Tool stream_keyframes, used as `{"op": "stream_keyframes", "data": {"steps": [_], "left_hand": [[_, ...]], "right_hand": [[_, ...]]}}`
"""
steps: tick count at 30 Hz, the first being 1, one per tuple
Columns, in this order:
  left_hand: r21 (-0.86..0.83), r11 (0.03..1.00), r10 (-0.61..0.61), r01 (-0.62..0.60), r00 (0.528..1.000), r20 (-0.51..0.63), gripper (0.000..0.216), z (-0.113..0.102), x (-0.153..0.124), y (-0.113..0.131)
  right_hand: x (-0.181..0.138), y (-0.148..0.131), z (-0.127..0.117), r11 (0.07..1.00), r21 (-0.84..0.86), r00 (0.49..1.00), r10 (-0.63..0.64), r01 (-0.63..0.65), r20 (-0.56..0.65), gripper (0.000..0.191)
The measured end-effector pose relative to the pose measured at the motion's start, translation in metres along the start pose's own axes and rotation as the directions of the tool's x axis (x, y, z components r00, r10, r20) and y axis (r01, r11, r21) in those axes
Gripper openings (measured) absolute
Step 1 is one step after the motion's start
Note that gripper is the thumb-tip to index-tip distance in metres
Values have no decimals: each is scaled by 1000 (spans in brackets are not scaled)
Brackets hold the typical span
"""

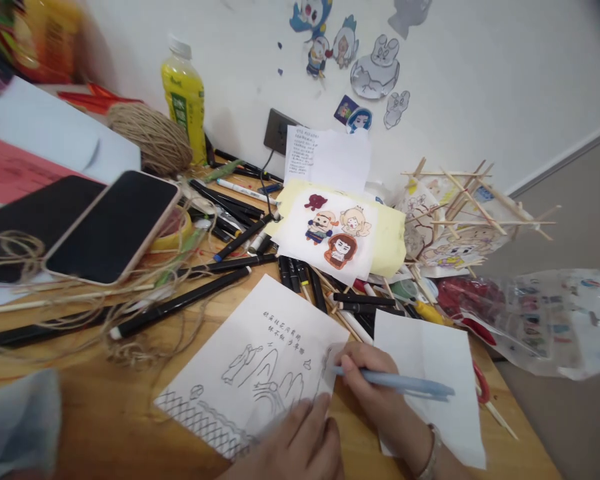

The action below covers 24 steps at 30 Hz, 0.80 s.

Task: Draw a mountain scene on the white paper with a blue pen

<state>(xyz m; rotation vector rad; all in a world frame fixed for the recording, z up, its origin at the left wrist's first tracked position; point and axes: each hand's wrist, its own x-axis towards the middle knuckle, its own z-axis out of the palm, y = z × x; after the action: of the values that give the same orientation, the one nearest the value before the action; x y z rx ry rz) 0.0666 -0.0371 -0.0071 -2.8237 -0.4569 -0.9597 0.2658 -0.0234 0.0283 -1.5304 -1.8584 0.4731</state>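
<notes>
In the head view my right hand point(380, 387) is closed around a light blue pen point(405, 382). The pen's tip end is at the right edge of a white sheet with a line drawing point(240, 333). That drawing shows a robed figure, hills, an arched bridge and a crosshatched strip, with handwritten characters above. My left hand point(297, 443) rests with its fingers laid on the sheet's lower right part and covers that corner. Partly under my right forearm is a blank white paper point(427, 373).
Behind the drawing lie several black markers point(180, 303) and a sheet with coloured cartoon figures point(333, 233). To the left are a smartphone point(114, 227), loose twine, a twine ball point(150, 138) and a yellow drink bottle point(184, 100). A stick-framed paper lantern point(460, 220) and plastic bag point(545, 320) stand right.
</notes>
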Motion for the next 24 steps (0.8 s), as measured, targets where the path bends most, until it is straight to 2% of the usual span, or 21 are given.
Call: {"op": "stream_keyframes", "data": {"steps": [2,4,6,8,9,10,12,14,17,20,24], "left_hand": [[-8,1000,5,-5,999,-36,12,1,1,-3],[-4,1000,12,-13,994,-105,9,-1,3,-8],[-95,995,21,-27,998,-59,14,-6,6,-16],[-231,971,-50,61,997,57,28,-14,10,-32],[-273,945,-151,180,981,125,32,-18,12,-43],[-244,934,-230,261,962,148,29,-22,14,-56],[-168,901,-372,399,912,173,26,-29,17,-87],[-85,853,-494,515,850,184,22,-35,17,-118],[11,797,-591,604,777,217,31,-43,13,-150],[47,786,-606,616,753,256,32,-45,9,-162],[33,809,-570,587,769,291,32,-45,9,-171]], "right_hand": [[1,5,-1,997,65,988,56,-47,-146,37],[5,9,-3,986,125,933,145,-109,-330,33],[11,11,-6,977,154,887,202,-151,-414,25],[15,12,-9,981,149,877,181,-128,-445,20],[17,12,-11,983,150,867,168,-109,-469,21],[17,13,-12,984,152,862,160,-98,-481,22],[18,14,-13,981,162,873,172,-109,-457,25],[18,17,-12,986,122,909,153,-113,-388,27],[21,22,-7,996,-83,958,13,-38,-287,25],[25,28,2,964,-238,958,-170,114,-229,22],[28,33,12,942,-255,939,-273,217,-208,15]]}}
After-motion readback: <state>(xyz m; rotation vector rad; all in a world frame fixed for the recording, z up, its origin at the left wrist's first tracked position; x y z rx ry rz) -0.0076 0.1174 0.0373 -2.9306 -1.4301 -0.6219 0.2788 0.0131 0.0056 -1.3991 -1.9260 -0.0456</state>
